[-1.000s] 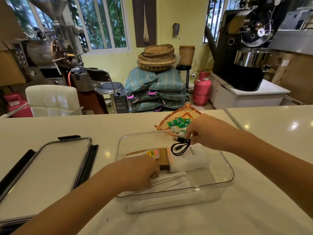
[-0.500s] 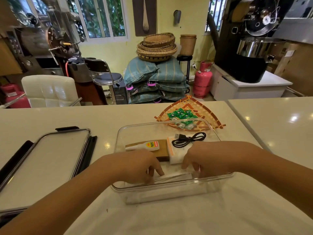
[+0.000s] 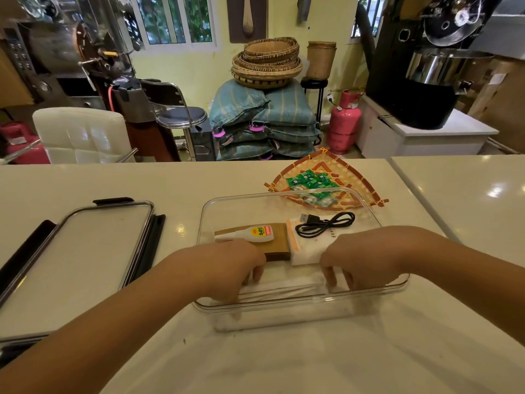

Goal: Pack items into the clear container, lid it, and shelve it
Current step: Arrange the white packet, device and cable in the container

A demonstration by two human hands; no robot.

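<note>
The clear container (image 3: 287,193) stands on the white counter in front of me. Inside lie a white glue bottle (image 3: 250,234) on a brown box (image 3: 279,243), a white pouch (image 3: 308,253) and a black USB cable (image 3: 326,223) on top of it. A flat white packet (image 3: 284,287) lies along the near wall. My left hand (image 3: 227,270) and my right hand (image 3: 362,257) reach into the container, fingers curled down on the two ends of that packet. The clear lid (image 3: 85,251) with black clips lies flat to the left.
A woven fan-shaped tray (image 3: 366,184) with several green sachets (image 3: 311,180) sits just behind the container. Beyond the counter's far edge stand a white chair (image 3: 79,135), a stool, stacked sacks, a pink gas cylinder and roasting machines.
My right hand let go of the USB cable, which now rests on the white pouch, and came back to the near end of the container onto the flat packet. My left hand stayed there.
</note>
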